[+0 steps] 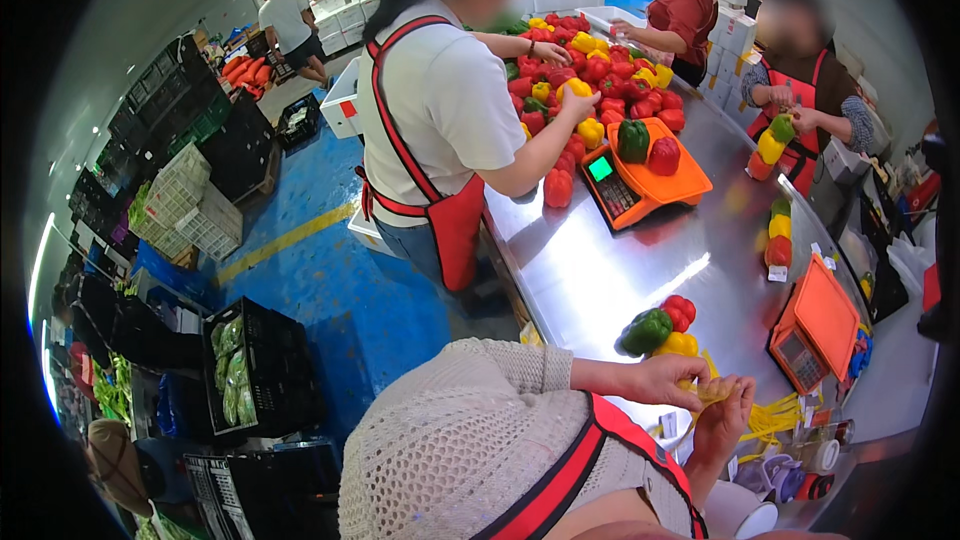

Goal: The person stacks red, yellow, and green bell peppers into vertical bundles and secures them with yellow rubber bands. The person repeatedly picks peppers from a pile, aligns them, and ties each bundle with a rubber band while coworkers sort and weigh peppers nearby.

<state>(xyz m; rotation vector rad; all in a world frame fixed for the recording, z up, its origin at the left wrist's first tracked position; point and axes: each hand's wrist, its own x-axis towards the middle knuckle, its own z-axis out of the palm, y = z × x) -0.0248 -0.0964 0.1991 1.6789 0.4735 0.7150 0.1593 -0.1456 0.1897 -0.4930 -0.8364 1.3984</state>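
My left hand (679,381) and my right hand (721,416) meet over the near part of the steel table. Between their fingers they pinch a piece of yellow mesh netting (712,390). Just beyond my left hand lie a green bell pepper (647,332), a red bell pepper (679,312) and a yellow bell pepper (676,345), grouped together. More yellow netting (776,418) is heaped to the right of my hands. A white tag (667,424) shows below my left hand.
A big pile of mixed bell peppers (611,82) covers the far table. Orange scales (664,165) hold two peppers; another orange scale (817,322) stands nearer. A netted pepper pack (779,229) lies near the right edge. Co-workers stand around the table, one (435,97) handling peppers. Bottles (784,474) sit close right.
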